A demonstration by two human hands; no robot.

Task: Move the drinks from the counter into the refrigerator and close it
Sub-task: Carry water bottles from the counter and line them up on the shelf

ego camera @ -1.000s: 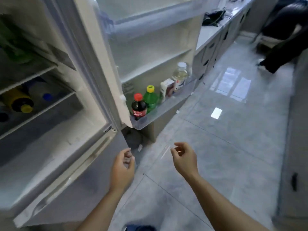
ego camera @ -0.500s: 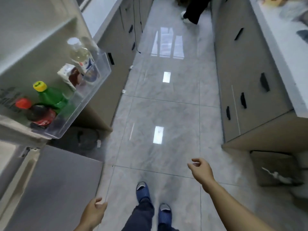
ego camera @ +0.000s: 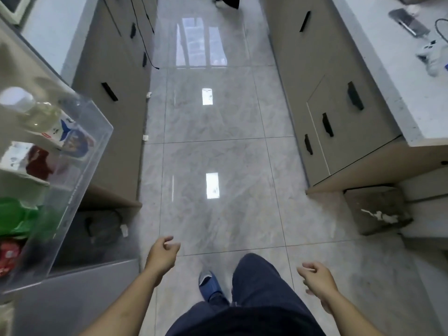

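The left edge cuts off the door bin (ego camera: 80, 166), and the bottles inside smear into blur: a green bottle (ego camera: 17, 219) half out of view, a red-labelled one (ego camera: 8, 255) barely a sliver. The carton (ego camera: 36, 161) print can't be read. Up top, another person's dark legs (ego camera: 228, 1) are cropped. On the right counter (ego camera: 400, 98), small items blur beyond naming.

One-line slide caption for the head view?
Both hands, left and right, empty over the tiled floor; drinks sit in the open door bin.
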